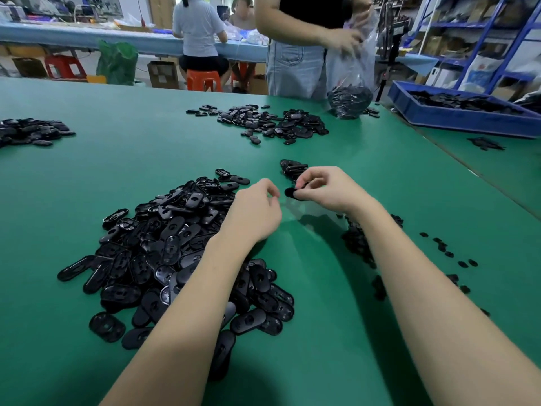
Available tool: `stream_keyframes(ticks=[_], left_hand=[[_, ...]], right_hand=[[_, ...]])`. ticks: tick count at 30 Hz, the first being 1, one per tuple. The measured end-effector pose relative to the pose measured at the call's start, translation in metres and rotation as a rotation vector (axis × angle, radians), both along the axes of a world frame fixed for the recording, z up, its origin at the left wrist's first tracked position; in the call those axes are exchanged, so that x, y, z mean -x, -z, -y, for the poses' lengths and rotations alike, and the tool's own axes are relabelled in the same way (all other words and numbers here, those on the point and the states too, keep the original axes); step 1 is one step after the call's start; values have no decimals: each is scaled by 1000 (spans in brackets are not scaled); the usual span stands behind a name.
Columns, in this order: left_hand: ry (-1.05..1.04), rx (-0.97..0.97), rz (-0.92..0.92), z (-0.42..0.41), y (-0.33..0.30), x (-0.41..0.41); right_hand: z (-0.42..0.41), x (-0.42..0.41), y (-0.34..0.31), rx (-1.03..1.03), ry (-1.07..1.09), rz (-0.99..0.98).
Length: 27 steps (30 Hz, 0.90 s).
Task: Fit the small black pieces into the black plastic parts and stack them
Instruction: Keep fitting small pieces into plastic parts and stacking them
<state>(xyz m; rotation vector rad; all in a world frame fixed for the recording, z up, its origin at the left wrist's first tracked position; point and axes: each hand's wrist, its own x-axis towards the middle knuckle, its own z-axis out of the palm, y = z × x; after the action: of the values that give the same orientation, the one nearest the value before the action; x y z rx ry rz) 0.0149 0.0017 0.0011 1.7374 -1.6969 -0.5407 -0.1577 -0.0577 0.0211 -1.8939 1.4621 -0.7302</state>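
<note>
A big heap of black oval plastic parts (175, 244) lies on the green table (322, 332) to the left of my arms. My right hand (325, 189) pinches one black plastic part (291, 193) between thumb and fingers, just above the table. My left hand (254, 212) hovers beside it with fingers curled, a small gap apart; I cannot tell whether it holds a small piece. Small black pieces (448, 253) lie scattered to the right of my right forearm. A short stack of parts (292, 168) sits just beyond my right hand.
Other heaps of black parts lie at the far middle (275, 124) and far left (29, 131). A blue tray (456, 115) of parts stands at the back right. A person (295, 48) across the table holds a clear bag (349, 98) of parts.
</note>
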Motion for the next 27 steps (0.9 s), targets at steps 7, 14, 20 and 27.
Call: stream_keyframes(ticks=[7,14,20,27], left_hand=[[120,-318,-771,-6,-8,19],[140,-254,-708,-11,-6,21],[66,-79,-216,-14,-7,21],[72,-29,-123,-14,-9,19]], right_hand=[[-29,38,6,-23,-186,148],[-31,40,1,-65,-276,145],[-24,60,-8,34,116,-179],[-25,65,2,33,229,-495]])
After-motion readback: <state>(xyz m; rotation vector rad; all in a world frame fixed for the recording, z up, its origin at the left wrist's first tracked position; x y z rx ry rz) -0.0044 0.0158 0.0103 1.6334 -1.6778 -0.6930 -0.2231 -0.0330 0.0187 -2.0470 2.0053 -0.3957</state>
